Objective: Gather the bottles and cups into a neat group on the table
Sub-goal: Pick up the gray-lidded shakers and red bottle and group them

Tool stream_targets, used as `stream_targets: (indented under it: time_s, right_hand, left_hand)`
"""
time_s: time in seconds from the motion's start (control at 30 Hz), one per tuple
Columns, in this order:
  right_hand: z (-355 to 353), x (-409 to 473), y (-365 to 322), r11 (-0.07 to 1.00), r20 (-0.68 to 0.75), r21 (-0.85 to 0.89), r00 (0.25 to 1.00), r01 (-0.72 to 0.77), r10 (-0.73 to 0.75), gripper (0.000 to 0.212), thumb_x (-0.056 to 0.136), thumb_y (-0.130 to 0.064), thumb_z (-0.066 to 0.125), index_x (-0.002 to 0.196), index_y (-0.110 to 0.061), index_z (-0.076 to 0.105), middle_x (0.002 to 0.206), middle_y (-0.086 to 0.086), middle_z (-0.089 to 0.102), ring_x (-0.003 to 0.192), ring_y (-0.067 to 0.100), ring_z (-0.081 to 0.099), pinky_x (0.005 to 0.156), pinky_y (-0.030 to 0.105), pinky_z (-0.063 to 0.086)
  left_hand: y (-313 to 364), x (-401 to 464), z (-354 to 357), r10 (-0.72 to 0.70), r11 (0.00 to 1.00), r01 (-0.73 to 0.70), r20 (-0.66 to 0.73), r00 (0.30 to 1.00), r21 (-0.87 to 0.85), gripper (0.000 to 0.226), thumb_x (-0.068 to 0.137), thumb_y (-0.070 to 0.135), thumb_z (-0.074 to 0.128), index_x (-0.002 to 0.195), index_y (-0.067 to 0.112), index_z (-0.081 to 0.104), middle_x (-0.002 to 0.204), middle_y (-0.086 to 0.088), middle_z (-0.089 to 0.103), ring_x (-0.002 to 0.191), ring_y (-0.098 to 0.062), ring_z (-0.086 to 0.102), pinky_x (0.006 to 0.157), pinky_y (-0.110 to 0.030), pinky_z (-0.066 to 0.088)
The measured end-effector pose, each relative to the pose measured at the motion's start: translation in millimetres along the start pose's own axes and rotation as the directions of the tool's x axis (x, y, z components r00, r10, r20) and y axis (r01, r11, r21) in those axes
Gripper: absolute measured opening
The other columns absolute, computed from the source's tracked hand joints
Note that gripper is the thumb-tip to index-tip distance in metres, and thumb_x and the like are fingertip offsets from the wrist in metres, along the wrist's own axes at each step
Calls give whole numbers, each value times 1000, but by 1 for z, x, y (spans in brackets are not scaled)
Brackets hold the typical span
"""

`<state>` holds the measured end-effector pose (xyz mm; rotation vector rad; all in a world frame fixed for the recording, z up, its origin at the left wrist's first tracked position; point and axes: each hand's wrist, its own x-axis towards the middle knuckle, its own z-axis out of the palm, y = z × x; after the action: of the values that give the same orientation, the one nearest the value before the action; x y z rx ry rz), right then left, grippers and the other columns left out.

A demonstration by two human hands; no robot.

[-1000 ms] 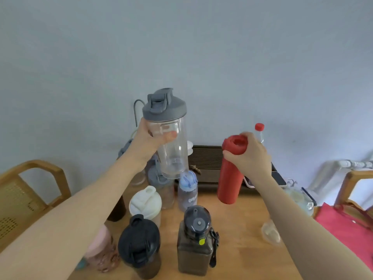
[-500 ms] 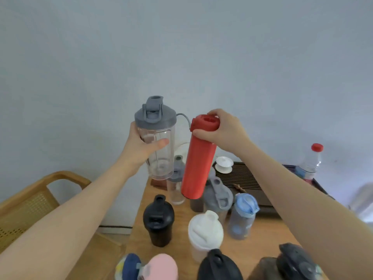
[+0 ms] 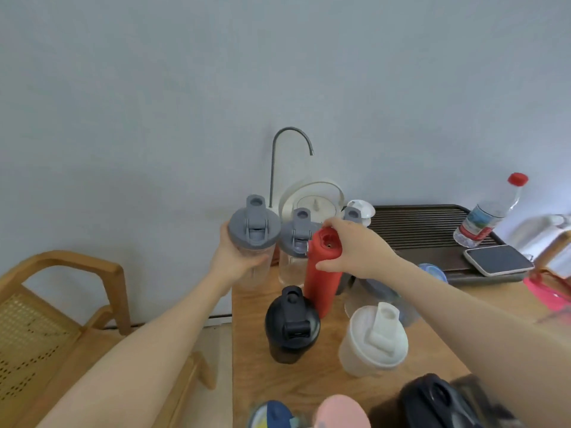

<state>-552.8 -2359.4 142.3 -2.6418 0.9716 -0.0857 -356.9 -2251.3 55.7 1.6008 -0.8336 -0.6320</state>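
Both bottles have dropped to the worktop's (image 3: 309,384) far-left corner; left hand (image 3: 234,257) wraps the clear shaker (image 3: 254,233), right hand (image 3: 355,248) grips the red bottle (image 3: 321,273) beside the black shaker (image 3: 292,325); set each down upright, close without knocking neighbours.

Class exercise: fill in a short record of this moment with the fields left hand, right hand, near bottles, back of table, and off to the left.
left hand: left hand grips the clear shaker with grey lid at the table's back left corner
right hand: right hand holds the red bottle near its top, upright
near bottles: black shaker and white shaker stand on the wooden table
back of table: dark slatted tray with a phone and a red-capped water bottle
off to the left: wooden chair
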Motion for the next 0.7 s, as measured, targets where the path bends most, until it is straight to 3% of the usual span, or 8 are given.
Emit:
stream_targets:
  time_s: [0.07,0.23,0.3,0.43,0.53,0.63,0.7]
  right_hand:
    - [11,0,3,999,55,-42,998,4,-2,65,70,-38,72,125,-17,43,114,5,59,103,24,55,85,38,47]
    - [19,6,5,998,83,-26,995,51,-49,73,74,-29,71,136,-20,35,129,3,51,115,22,50,88,27,38]
    - [20,8,7,998,83,-13,994,67,-66,74,73,-28,72,137,-21,34,131,2,50,117,23,49,92,29,38]
    - [20,16,14,990,71,-111,994,88,-81,74,71,-32,72,135,-22,36,129,3,50,116,26,46,96,39,37]
    - [12,23,16,982,132,-125,983,140,-124,75,72,-44,71,136,-22,37,135,3,47,125,25,40,102,39,34]
    - [-2,44,7,985,96,73,982,155,-162,66,78,-48,64,133,-20,43,137,2,47,129,21,40,103,33,33]
    - [-7,68,1,982,63,99,984,159,-166,60,82,-45,60,132,-16,45,135,4,50,126,22,45,100,33,37]
  left_hand:
    - [-19,1,4,-38,999,38,-20,999,-12,92,63,5,82,133,10,21,126,-2,45,112,-14,47,94,-31,43]
    - [-49,0,20,-57,998,56,-78,995,-22,92,61,0,82,131,4,22,131,-11,42,115,-15,45,94,-28,40]
    - [-55,1,24,-63,998,60,-110,992,-23,93,60,2,83,132,6,23,130,-8,41,116,-15,44,95,-27,40]
    - [-55,5,26,-90,996,89,-81,993,-18,98,60,4,83,134,6,19,132,-8,39,119,-16,42,97,-27,37]
    - [-51,1,20,-145,989,145,-66,987,-1,123,57,13,86,143,16,-1,146,-11,26,132,-20,33,109,-36,32]
    - [-31,-3,6,-34,974,58,-110,993,220,127,58,25,86,146,20,-5,153,-9,7,141,-22,12,113,-38,18]
    - [-14,-2,-2,66,910,-43,-40,997,412,120,60,32,84,146,24,2,155,-6,0,143,-22,5,114,-40,18]
